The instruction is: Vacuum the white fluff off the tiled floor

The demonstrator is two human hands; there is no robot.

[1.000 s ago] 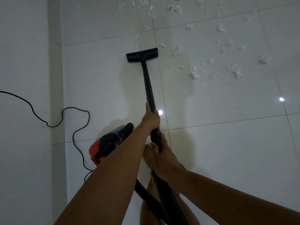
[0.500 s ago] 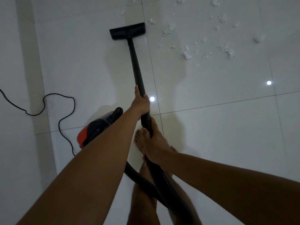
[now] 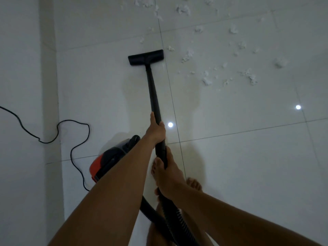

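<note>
White fluff lies scattered on the tiled floor at 1 o'clock from both hands. Left hand and right hand have fingers wrapped tight around the black wand, nozzle at 12 o'clock.

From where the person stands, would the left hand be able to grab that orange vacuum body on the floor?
Probably yes, after bending. The left hand grips the black wand, but the orange vacuum body sits just below that forearm, nothing between them.

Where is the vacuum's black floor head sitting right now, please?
In the head view the floor head lies flat on the tiled floor, upper centre, just left of a grout line, with white fluff close to its right.
</note>
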